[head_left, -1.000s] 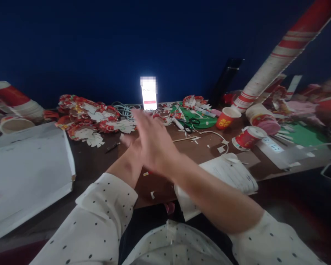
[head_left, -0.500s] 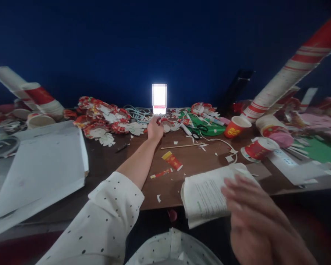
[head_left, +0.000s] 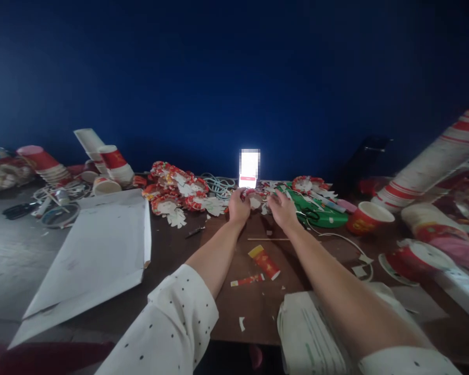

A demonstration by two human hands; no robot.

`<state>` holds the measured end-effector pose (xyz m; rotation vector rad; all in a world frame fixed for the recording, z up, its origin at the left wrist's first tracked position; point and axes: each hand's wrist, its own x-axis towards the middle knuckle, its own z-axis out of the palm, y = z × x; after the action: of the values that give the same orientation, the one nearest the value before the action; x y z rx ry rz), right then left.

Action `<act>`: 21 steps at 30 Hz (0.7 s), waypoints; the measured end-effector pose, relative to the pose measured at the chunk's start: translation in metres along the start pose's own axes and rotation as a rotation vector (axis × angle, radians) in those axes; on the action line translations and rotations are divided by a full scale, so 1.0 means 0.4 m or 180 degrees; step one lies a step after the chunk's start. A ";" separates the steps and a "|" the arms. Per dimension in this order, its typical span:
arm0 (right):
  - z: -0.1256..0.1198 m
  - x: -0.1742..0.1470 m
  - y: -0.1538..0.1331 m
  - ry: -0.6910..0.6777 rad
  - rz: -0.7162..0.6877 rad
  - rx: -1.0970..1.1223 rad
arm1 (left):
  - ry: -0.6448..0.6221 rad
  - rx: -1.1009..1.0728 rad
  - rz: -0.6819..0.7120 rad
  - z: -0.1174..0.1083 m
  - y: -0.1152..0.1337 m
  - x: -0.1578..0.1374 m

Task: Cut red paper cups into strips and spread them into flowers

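Observation:
A phone (head_left: 249, 169) with a brightly lit screen stands upright at the back of the table. At its lower edge is my left hand (head_left: 239, 207), with the fingers curled and closed there; the fingertips are partly hidden. My right hand (head_left: 283, 209) is open just to the right, its thumb and fingers apart over paper scraps, holding nothing that I can see. Cut red-and-white paper-cup flowers (head_left: 175, 190) lie left of the hands. Beside my right hand is a green sheet (head_left: 330, 217) with black-handled scissors (head_left: 309, 214) on it.
A thin stick (head_left: 268, 239) and a red paper cup piece (head_left: 266, 262) lie on the brown table (head_left: 203, 307). A white board (head_left: 97, 250) is on the left. Folded paper (head_left: 307, 328), a red cup (head_left: 370, 217) and a long cup stack (head_left: 433, 156) are on the right.
My right hand has moved from above the folded paper at the front forward to the back, near the phone. My left hand stays at the phone. The view has shifted left and up.

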<state>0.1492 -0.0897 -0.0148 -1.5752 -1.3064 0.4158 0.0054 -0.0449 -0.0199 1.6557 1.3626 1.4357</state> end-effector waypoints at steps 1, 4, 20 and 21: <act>0.014 0.004 0.001 -0.0056 -0.0071 -0.0081 | -0.0022 -0.0013 0.0013 0.002 -0.003 0.001; 0.033 -0.002 0.002 -0.0136 -0.0409 -0.0154 | -0.0075 -0.0018 0.0019 0.007 -0.008 0.000; 0.023 -0.019 0.015 -0.0069 -0.0873 -0.0501 | -0.0628 0.0262 -0.0031 0.009 0.022 -0.025; 0.023 -0.020 0.014 -0.0057 -0.0855 -0.0502 | -0.0649 0.0246 0.0004 0.009 0.021 -0.026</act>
<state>0.1423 -0.0919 -0.0260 -1.4986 -1.5717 0.1624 0.0124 -0.0565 -0.0174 1.7981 1.3159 1.1910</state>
